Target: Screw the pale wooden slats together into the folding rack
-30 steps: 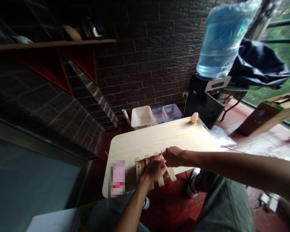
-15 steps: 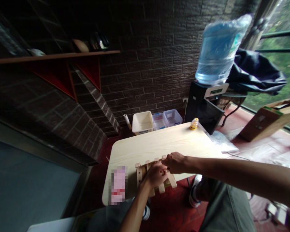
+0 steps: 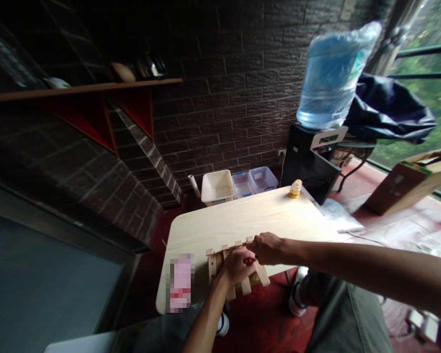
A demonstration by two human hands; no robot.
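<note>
Near the front edge of the pale wooden table [image 3: 206, 225] lies a slatted wooden piece [image 3: 212, 267], with light bars set side by side and a couple of dark holes in its left-end bar. My left hand [image 3: 237, 264] rests over its middle, fingers curled; a small dark-red thing [image 3: 249, 261] shows at them, too small to name. Against those fingers, from the right, my right hand [image 3: 266, 247] is closed in a fist above the slats. Whatever it grips is hidden. The bars under both hands are partly covered.
A blurred pink packet [image 3: 181, 282] lies left of the slatted piece. A yellow-capped bottle-like item [image 3: 295, 189] stands at the table's far right corner. Behind are a cream bin [image 3: 217, 186], clear plastic boxes [image 3: 262, 179] and a water dispenser [image 3: 305, 162].
Both hands stay at nearly the same place over the slats. The small red thing at my left fingers shows more plainly now, and my right fist has shifted very slightly.
</note>
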